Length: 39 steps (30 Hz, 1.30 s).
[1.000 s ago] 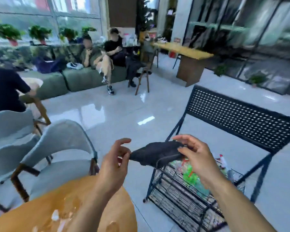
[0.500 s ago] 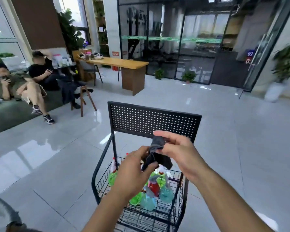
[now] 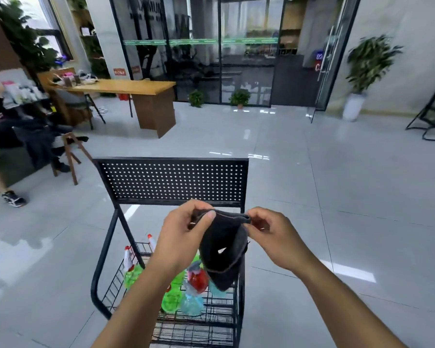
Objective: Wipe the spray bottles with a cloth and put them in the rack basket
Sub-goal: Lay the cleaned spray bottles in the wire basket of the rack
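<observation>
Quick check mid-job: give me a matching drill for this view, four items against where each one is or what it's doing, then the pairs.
Items:
1. cloth
2. spray bottles
3. left hand
4. wooden table

Places or states:
A. standing in the wire basket of the rack
B. far left, across the floor
C. hanging dark, held up between both hands
D. pinching the cloth's upper left corner

Pairs: 1-C, 2-A, 3-D, 4-B. The right hand pinches the other corner.

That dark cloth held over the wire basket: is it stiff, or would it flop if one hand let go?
Probably floppy: the dark grey cloth sags in folds below the left hand and right hand pinching its top edge. It likely weighs little, since fingertip pinches hold it. Released on one side, it would probably dangle.
</observation>
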Motion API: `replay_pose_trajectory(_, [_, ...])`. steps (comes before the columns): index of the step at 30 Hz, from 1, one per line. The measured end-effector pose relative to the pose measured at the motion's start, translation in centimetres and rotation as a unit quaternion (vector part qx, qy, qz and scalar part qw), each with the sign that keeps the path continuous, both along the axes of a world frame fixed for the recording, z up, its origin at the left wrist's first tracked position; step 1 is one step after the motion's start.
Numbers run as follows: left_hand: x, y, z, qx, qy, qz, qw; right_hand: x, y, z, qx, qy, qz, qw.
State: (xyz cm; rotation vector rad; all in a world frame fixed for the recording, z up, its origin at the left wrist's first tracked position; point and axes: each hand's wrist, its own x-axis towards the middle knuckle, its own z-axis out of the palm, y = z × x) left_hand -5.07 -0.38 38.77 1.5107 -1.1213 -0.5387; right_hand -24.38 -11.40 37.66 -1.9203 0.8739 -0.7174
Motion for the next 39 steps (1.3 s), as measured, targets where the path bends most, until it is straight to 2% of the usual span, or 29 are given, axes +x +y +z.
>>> replay_pose_trajectory(4, [-0.1, 0.2, 0.8, 0.000, -0.006, -0.022, 1.000, -0.6, 0.9, 0.5, 0.040, -0.021, -0.038, 0.998])
replay_pose_trajectory(9, [0.4, 0.7, 1.4, -0.010, -0.006, -0.038, 0.999, -1.0, 1.9, 2.1, 0.137, -0.137, -0.052, 0.980])
replay_pose_trajectory(14, [0.0, 1.4, 2.4, -0.022, 0.011, -0.051, 0.998, -1.0, 3.2, 3.5, 0.170, -0.220, -0.052, 0.959])
replay_pose_trajectory(17, [-0.5, 2.0, 2.7, -0.023, 0.026, -0.073, 0.997, -1.4, 3.5, 3.9, 0.162, -0.235, -0.063, 0.956])
replay_pose_trajectory(20, [-1.0, 2.5, 2.7, -0.035, 0.043, -0.087, 0.995, -2.0, 4.0, 4.0, 0.104, -0.202, -0.062, 0.972])
replay_pose_trajectory(22, [-1.5, 2.6, 2.7, -0.037, 0.048, -0.087, 0.994, -2.2, 4.8, 3.9, -0.036, -0.132, -0.069, 0.988])
replay_pose_trajectory(24, [-2.2, 2.7, 2.9, -0.033, 0.053, -0.092, 0.994, -1.9, 5.9, 3.6, -0.204, -0.076, -0.061, 0.974])
replay_pose_trajectory(26, [-2.8, 2.8, 3.0, -0.031, 0.056, -0.100, 0.993, -1.5, 7.1, 3.2, -0.276, -0.066, -0.032, 0.958])
replay_pose_trajectory(32, [-2.7, 3.7, 3.3, -0.022, 0.051, -0.129, 0.990, -0.5, 7.6, 3.2, -0.154, -0.122, -0.042, 0.980])
replay_pose_trajectory(36, [-2.5, 4.0, 3.3, -0.013, 0.055, -0.132, 0.990, -0.4, 7.4, 3.1, -0.166, -0.112, -0.048, 0.979])
replay_pose_trajectory(39, [-2.4, 3.7, 3.3, -0.022, 0.055, -0.121, 0.991, -0.3, 7.2, 2.9, -0.210, -0.094, -0.063, 0.971])
